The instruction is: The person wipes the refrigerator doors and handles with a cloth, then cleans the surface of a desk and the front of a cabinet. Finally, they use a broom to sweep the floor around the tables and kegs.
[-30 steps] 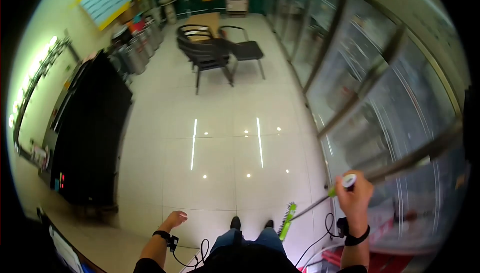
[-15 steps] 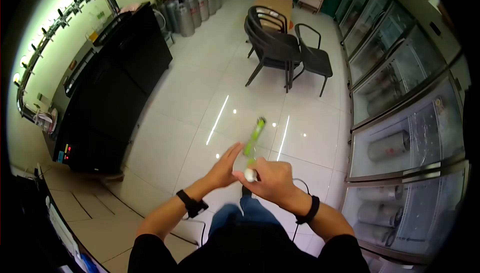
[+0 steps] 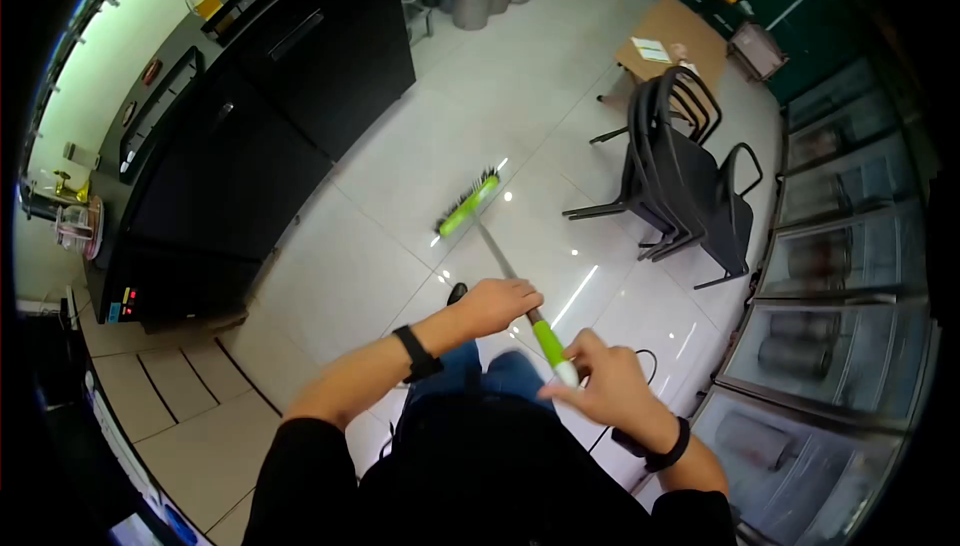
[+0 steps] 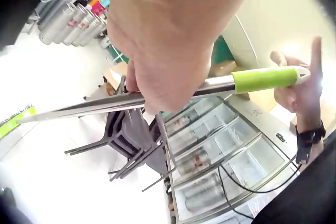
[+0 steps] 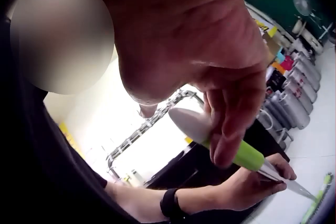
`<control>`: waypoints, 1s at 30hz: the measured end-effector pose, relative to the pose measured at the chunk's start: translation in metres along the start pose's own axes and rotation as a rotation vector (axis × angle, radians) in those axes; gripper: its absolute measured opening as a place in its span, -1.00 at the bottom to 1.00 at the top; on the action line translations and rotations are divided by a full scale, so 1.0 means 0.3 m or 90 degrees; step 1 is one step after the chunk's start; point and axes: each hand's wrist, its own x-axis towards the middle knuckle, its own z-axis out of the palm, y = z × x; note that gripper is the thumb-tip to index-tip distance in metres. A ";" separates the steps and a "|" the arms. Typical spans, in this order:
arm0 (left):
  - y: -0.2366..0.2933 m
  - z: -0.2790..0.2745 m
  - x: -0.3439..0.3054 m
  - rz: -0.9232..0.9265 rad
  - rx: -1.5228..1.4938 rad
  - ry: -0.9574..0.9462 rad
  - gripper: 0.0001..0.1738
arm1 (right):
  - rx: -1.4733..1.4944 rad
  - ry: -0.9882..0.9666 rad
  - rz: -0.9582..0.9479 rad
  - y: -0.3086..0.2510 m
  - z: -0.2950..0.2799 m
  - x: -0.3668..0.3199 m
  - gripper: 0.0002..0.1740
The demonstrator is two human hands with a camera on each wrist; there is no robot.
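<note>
Stacked black chairs (image 3: pixel 680 171) stand at two o'clock from the hands, a glossy black counter (image 3: pixel 230 146) at ten and glass-door coolers (image 3: pixel 830 276) at three. The broom (image 3: pixel 500 246) slants over shiny white floor tiles (image 3: pixel 400 136), its green bristled head (image 3: pixel 467 204) low at eleven o'clock. Its shaft is thin metal with a green grip. The left hand (image 3: pixel 497 306) wraps the bare shaft, knuckles up. The right hand (image 3: pixel 600 386) pinches the rounded grip end, near the left but apart.

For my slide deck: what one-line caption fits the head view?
Left hand and right hand hold a green broom over a tiled floor near stacked black chairs.
</note>
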 end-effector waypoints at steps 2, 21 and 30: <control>-0.081 -0.016 0.136 0.025 0.001 -0.034 -0.81 | 0.131 -0.116 0.268 0.051 -0.106 0.142 -0.47; -1.412 -0.700 1.336 -0.202 0.032 -0.100 -0.57 | 0.962 -0.038 0.563 0.952 -0.785 1.689 -0.79; -2.497 -0.766 1.642 -0.523 -0.004 -0.279 -0.60 | 1.022 0.124 0.476 1.377 -1.256 2.390 -0.75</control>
